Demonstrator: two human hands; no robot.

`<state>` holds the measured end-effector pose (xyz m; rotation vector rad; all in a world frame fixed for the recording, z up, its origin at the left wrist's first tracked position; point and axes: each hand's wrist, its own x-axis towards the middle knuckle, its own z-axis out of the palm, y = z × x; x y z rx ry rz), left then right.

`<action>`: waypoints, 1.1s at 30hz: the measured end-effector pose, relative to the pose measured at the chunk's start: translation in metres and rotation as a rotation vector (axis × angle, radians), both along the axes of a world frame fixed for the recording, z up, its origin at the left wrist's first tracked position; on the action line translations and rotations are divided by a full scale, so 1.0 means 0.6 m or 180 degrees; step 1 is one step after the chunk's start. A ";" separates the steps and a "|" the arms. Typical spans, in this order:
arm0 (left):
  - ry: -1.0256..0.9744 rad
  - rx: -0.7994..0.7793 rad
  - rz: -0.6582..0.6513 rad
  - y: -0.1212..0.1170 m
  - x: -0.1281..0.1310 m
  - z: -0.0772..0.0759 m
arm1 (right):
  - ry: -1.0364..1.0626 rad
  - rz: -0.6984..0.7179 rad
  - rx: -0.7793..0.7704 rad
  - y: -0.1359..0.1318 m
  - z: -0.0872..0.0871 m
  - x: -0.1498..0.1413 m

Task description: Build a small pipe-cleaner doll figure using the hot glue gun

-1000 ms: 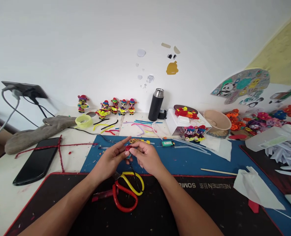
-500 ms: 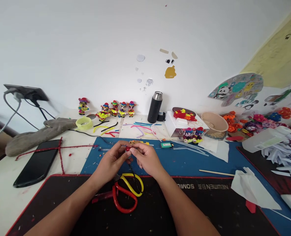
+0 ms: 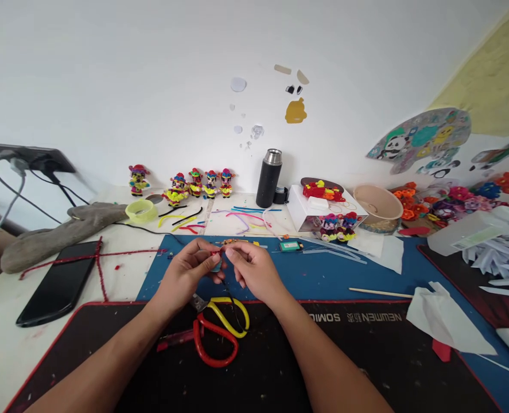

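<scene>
My left hand (image 3: 189, 269) and my right hand (image 3: 254, 269) meet over the blue mat (image 3: 323, 275), fingertips pinched together on a small red pipe-cleaner piece (image 3: 216, 253). A thin dark strand hangs down from it. Most of the piece is hidden by my fingers. Just below my hands lie scissors (image 3: 217, 330) with one red and one yellow handle, resting on the black mat (image 3: 366, 355).
A black phone (image 3: 60, 284) and a red pipe-cleaner cross (image 3: 99, 261) lie at left. Small figurines (image 3: 202, 183), loose pipe cleaners (image 3: 237, 218), a black flask (image 3: 268, 179), a white box (image 3: 323, 212), a bowl (image 3: 377, 206) and a wooden stick (image 3: 379, 292) stand behind and right.
My hands stay together on the red piece; the fingers have shifted slightly, covering more of it. The camera view has tilted a little.
</scene>
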<state>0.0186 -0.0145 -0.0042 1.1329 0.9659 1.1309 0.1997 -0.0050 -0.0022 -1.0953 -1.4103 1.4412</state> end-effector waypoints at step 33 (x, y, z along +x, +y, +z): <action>0.0009 0.0017 -0.0225 0.003 0.008 -0.004 | -0.0059 0.0022 -0.0079 0.003 -0.007 -0.002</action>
